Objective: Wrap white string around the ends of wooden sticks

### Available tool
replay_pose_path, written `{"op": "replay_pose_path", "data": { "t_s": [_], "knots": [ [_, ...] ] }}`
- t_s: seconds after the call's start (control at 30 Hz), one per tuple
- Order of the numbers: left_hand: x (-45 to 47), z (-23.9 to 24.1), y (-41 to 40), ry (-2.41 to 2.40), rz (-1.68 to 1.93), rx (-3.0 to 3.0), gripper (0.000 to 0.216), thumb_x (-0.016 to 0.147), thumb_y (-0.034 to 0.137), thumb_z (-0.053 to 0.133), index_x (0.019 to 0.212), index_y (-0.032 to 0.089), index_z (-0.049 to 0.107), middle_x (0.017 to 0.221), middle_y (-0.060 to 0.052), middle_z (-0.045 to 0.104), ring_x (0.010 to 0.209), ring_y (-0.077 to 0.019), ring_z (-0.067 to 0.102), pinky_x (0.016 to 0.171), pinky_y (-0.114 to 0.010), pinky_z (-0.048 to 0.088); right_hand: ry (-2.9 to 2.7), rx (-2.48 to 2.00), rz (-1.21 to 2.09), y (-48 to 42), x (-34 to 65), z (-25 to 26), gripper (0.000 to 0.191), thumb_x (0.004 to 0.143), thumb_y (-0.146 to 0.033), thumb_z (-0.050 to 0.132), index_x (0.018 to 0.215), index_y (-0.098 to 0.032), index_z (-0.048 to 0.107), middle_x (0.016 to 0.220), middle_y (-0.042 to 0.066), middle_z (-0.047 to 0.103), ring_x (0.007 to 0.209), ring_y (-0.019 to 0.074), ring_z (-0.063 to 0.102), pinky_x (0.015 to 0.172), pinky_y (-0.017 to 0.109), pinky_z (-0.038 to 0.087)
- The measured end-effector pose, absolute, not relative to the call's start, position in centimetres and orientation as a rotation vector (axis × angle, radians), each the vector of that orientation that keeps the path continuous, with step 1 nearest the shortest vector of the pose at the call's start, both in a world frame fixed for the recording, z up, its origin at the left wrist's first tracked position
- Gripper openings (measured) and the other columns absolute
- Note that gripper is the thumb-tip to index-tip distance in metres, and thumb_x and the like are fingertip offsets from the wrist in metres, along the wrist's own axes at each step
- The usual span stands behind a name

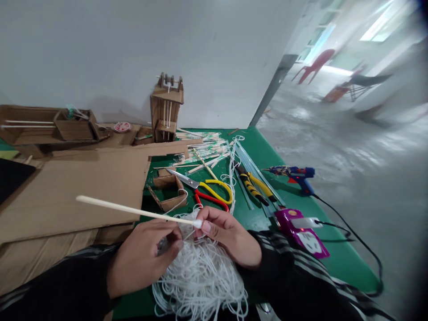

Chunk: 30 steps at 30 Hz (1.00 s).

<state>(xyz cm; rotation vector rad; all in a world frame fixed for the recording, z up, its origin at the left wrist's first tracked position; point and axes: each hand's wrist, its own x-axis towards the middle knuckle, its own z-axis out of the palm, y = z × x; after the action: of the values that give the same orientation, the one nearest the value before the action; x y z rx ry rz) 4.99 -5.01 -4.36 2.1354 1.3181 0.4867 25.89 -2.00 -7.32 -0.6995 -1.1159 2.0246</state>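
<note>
A pale wooden chopstick (133,208) points left across the front of the view, white string wound round its right end. My right hand (230,236) is closed, pinching that wound end between thumb and fingers. My left hand (143,252) sits below the chopstick, its thumb and forefinger pinched on a thin white string (189,233) that runs toward the winding. Under both hands lies a large loose heap of white string (203,281). Just beyond them are scissors (214,192) with one yellow and one red handle, beside a small cardboard frame (169,191).
Pliers (256,185), clear glue sticks (257,167), a glue gun (296,174) and a purple power socket (302,234) lie at right on the green table (267,145). Wrapped chopsticks (207,149), a cardboard tower (167,107) and a cardboard sheet (96,187) lie beyond and left.
</note>
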Motion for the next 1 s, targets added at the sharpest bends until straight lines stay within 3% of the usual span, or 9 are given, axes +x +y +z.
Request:
{"op": "replay_pose_path", "data": {
  "t_s": [0.17,0.33,0.5,0.67,0.83,1.0],
  "knots": [
    [4.3,-6.0,-5.2,1.312,0.363,2.423,0.021,0.096,0.024,0.038,0.085,0.022,0.055,0.078,0.0,0.068,0.07,-0.0178,0.066,0.062,-0.026,0.045,-1.094,-0.72,2.038,-2.0,25.9,-7.4,0.027,0.083,-0.04,0.072,0.084,-0.015,0.061,0.076,0.0,0.061,0.07,0.0107,0.054,0.07,0.025,0.038],
    [3.7,-8.2,-5.5,1.283,0.423,2.617,0.021,0.093,0.014,0.035,0.086,0.023,0.052,0.072,0.0,0.068,0.06,-0.0174,0.067,0.054,-0.025,0.042,-1.042,-0.707,2.048,-2.0,25.8,-7.5,0.025,0.084,-0.037,0.072,0.085,-0.014,0.062,0.078,0.0,0.062,0.072,0.0106,0.055,0.071,0.025,0.039],
    [3.9,-7.9,-5.4,1.348,0.528,2.534,0.017,0.095,0.016,0.036,0.09,0.023,0.051,0.065,0.003,0.066,0.052,-0.0163,0.066,0.049,-0.023,0.041,-1.021,-0.732,2.037,-2.1,25.8,-7.4,0.025,0.084,-0.038,0.071,0.086,-0.015,0.061,0.078,0.0,0.065,0.068,0.0104,0.057,0.067,0.024,0.041],
    [4.3,-7.5,-5.1,1.355,0.562,2.407,0.017,0.098,0.023,0.035,0.091,0.024,0.05,0.075,0.003,0.071,0.057,-0.0165,0.07,0.052,-0.023,0.044,-0.998,-0.684,2.073,-2.3,25.6,-7.2,0.023,0.086,-0.037,0.069,0.089,-0.017,0.058,0.083,0.003,0.069,0.076,0.0134,0.064,0.071,0.027,0.046],
    [4.5,-7.8,-5.1,1.415,0.513,2.303,0.02,0.098,0.028,0.034,0.091,0.024,0.052,0.069,0.003,0.069,0.055,-0.0194,0.068,0.05,-0.025,0.041,-1.016,-0.714,2.088,-2.2,25.4,-7.1,0.024,0.087,-0.038,0.068,0.09,-0.017,0.057,0.084,0.002,0.069,0.08,0.0134,0.065,0.074,0.027,0.047],
    [4.9,-7.0,-4.9,1.376,0.548,2.006,0.02,0.099,0.033,0.035,0.091,0.023,0.051,0.08,0.001,0.065,0.069,-0.0163,0.064,0.064,-0.025,0.045,-1.128,-0.754,2.057,-2.0,25.3,-6.9,0.027,0.087,-0.04,0.067,0.087,-0.016,0.056,0.082,0.003,0.068,0.078,0.0118,0.061,0.071,0.025,0.045]
  ]
}}
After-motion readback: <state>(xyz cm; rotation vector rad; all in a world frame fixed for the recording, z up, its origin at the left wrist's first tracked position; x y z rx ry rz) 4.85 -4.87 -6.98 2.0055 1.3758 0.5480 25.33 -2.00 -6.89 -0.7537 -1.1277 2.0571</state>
